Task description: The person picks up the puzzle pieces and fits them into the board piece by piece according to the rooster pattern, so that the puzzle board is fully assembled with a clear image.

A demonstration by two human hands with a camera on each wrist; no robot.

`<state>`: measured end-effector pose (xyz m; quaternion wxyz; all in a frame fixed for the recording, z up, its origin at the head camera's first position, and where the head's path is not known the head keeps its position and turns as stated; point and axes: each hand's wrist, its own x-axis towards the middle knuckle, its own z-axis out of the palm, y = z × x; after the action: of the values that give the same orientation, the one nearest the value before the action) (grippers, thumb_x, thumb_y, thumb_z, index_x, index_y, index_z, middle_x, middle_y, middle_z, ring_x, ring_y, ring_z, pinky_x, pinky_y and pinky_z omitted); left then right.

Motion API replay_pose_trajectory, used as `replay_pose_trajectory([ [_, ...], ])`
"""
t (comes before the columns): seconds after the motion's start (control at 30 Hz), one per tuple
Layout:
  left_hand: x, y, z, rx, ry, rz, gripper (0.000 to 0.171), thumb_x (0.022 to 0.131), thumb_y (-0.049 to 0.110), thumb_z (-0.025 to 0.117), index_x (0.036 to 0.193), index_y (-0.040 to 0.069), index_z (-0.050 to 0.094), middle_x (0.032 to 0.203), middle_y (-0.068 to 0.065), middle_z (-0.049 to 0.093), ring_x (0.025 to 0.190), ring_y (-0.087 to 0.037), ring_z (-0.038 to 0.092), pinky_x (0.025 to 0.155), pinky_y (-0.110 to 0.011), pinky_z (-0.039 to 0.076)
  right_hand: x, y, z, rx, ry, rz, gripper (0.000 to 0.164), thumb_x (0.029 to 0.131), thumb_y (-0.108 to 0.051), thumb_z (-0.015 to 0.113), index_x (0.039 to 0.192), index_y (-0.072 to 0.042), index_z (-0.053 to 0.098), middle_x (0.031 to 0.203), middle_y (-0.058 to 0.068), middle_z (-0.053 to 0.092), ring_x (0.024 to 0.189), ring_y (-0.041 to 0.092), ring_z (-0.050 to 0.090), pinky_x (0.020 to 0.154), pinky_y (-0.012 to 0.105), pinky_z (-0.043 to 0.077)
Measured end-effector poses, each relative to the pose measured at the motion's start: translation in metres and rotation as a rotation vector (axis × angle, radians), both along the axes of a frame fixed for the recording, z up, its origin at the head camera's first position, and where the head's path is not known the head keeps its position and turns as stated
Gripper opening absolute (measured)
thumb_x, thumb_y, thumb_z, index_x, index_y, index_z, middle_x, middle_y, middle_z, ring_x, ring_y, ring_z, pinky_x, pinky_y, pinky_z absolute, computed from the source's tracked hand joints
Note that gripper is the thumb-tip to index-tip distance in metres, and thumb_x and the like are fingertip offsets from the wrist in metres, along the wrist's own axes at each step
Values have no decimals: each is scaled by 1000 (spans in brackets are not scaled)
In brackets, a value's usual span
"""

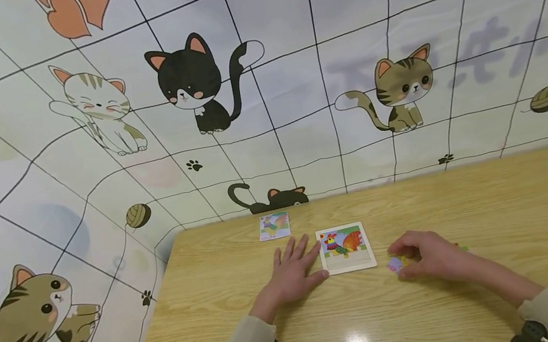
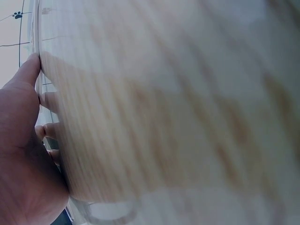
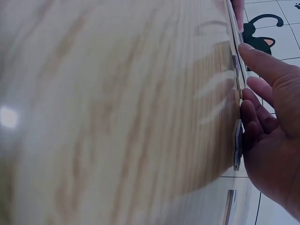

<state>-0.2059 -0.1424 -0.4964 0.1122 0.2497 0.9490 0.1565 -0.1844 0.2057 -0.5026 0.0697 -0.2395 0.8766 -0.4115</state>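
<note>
A square rooster puzzle with a pale frame (image 1: 349,267) lies on the table, its upper part filled with colourful pieces and a bare strip along the bottom. My left hand (image 1: 293,275) rests with fingers spread, thumb and index fingertip at the frame's left edge. To the right of the puzzle, my right hand (image 1: 430,257) is low over the tabletop, thumb and fingers curled round a purple puzzle piece (image 1: 394,264). A bit of yellow shows between those fingers; the palm hides the rest. In the right wrist view, thin pieces (image 3: 238,145) lie by the curled fingers.
A printed rooster picture card (image 1: 274,226) lies behind my left hand. Another colourful piece (image 1: 462,248) peeks out beyond my right wrist. The wooden table (image 1: 526,202) meets a cat-patterned wall covering (image 1: 300,131) at the back.
</note>
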Motion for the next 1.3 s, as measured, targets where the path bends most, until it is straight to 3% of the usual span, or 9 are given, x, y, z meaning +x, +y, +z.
replay_pose_trajectory([
  [0.23,-1,2,4,-7,3,2,69,104,53,50,163,21,32,171,-9,14,156,-38,4,119,-66,4,1,-3,3,22,-12,-11,38,81,-21,88,113,-6,73,107,-4,66,92,12,57,79,26,51],
  [0.57,-3,3,4,-5,-6,5,69,104,53,50,163,21,32,171,-8,15,156,-37,3,119,-65,4,-3,-1,10,53,1,67,37,82,-14,86,116,-7,72,107,-5,62,90,10,54,76,26,50],
  [0.73,-3,3,4,-9,-9,7,69,104,53,51,163,21,32,171,-8,15,156,-37,3,119,-65,4,-4,3,8,76,34,32,42,79,-18,89,116,-8,72,103,-6,61,89,9,53,75,26,49],
  [1.3,-4,3,4,-12,-19,15,69,104,53,50,163,22,32,171,-8,14,157,-37,3,119,-65,4,-6,10,7,60,12,-16,43,80,-18,88,115,-2,70,97,-4,61,85,8,53,71,26,50],
])
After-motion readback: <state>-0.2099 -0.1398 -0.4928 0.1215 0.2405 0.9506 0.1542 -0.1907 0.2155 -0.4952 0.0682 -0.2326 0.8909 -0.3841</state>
